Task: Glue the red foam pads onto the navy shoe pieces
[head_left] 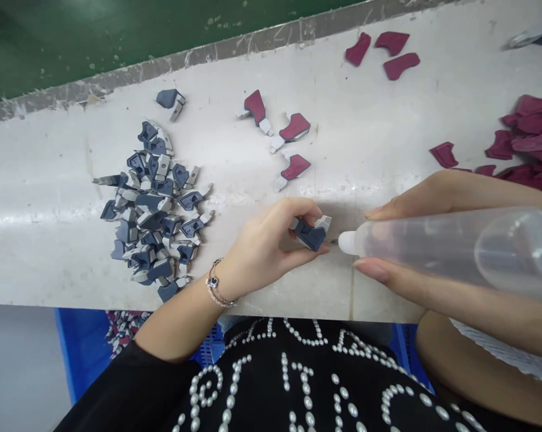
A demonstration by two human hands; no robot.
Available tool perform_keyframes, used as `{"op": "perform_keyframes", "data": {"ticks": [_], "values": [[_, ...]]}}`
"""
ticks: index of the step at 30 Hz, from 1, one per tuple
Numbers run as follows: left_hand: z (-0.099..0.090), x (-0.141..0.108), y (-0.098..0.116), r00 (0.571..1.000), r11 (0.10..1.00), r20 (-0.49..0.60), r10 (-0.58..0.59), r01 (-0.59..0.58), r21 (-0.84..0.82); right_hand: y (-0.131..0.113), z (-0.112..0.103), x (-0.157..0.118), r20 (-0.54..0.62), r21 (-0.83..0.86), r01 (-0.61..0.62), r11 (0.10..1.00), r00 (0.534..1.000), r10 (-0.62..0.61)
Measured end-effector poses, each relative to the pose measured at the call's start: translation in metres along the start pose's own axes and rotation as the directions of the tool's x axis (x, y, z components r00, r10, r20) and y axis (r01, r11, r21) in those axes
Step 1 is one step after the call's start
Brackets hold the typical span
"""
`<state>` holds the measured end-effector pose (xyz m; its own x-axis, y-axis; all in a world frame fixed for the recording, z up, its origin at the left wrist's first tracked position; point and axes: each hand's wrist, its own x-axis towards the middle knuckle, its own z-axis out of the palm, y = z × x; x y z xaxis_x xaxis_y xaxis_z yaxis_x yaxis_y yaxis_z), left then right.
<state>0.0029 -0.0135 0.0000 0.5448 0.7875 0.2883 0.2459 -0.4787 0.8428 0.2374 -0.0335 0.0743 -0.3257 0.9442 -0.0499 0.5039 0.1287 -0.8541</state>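
The left hand (264, 243) grips a grey part (313, 235) between thumb and fingers. Just to its right, the right hand (437, 195) clasps a clear bottle (415, 246), tip pointing at the part. Beyond the left hand lie three red-faced parts (295, 127); left of it, a grey pile (151, 207). Past the right hand, red pieces (538, 141) heap on the bench (379, 132).

And there's the left forearm (176, 321), bare below its dark sleeve (140, 384), slanting up from the lower left! The left hand (262, 240) curls into a pinch, fingers bent above, thumb (302, 258) stretched out below. Opposite, the right hand (442, 195) reaches from the right edge, digits wrapped in a wide grip, tips pointing left!
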Motion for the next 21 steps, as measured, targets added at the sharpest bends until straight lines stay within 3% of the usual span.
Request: {"op": "perform_keyframes", "data": {"ticks": [8, 21], "values": [[-0.0021, 0.0004, 0.0010, 0.999, 1.000, 0.033, -0.017, 0.017, -0.001, 0.0020, -0.0012, -0.0009, -0.032, -0.003, -0.082, 0.997, 0.996, 0.082], [-0.0015, 0.0007, -0.0014, 0.998, 0.998, 0.068, -0.003, 0.007, -0.067, -0.0002, 0.0014, 0.0003, -0.051, -0.035, 0.013, 0.999, 0.999, -0.015]]}}
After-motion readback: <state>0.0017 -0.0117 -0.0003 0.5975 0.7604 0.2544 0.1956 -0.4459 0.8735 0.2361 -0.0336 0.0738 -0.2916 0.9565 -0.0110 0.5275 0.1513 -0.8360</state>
